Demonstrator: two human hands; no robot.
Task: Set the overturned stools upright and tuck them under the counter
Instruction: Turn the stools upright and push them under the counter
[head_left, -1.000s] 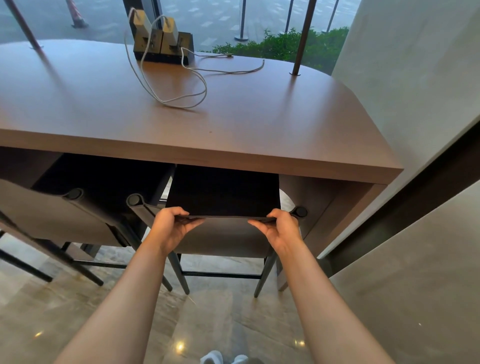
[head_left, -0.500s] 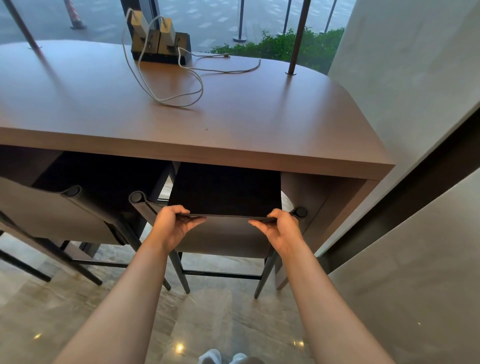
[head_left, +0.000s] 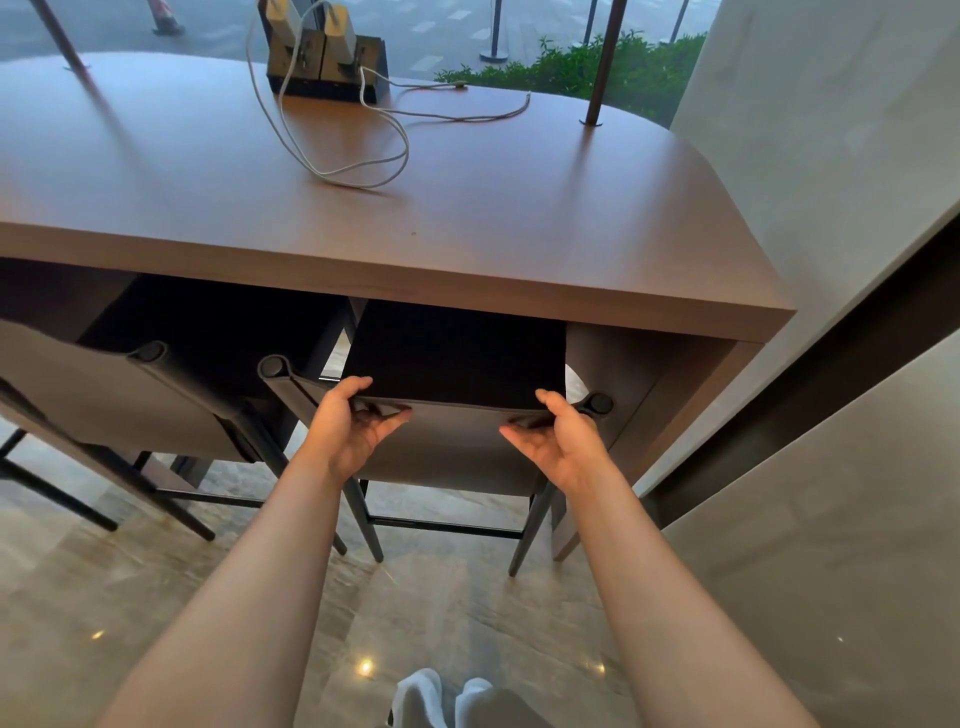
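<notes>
Two grey stools stand upright at the brown counter (head_left: 467, 234), their dark seats beneath the top. My left hand (head_left: 348, 426) and my right hand (head_left: 561, 441) hold the right stool (head_left: 452, 457) by the top edge of its low backrest. Each thumb lies over the edge and the fingers lie against the back face. This stool's seat (head_left: 457, 353) is mostly under the counter, beside the counter's side panel (head_left: 675, 389). The left stool (head_left: 104, 395) sits close by, with its backrest post near my left hand.
A dark charger block (head_left: 327, 67) with a looping white cable (head_left: 353, 171) sits at the back of the counter. Thin metal posts (head_left: 602, 57) rise from the top. A grey wall (head_left: 831, 156) stands close on the right. The floor is polished stone (head_left: 441, 613).
Both hands stay on the right stool's backrest and the stool has hardly shifted. My fingers now lie a little straighter along the back face, and the view has shifted slightly.
</notes>
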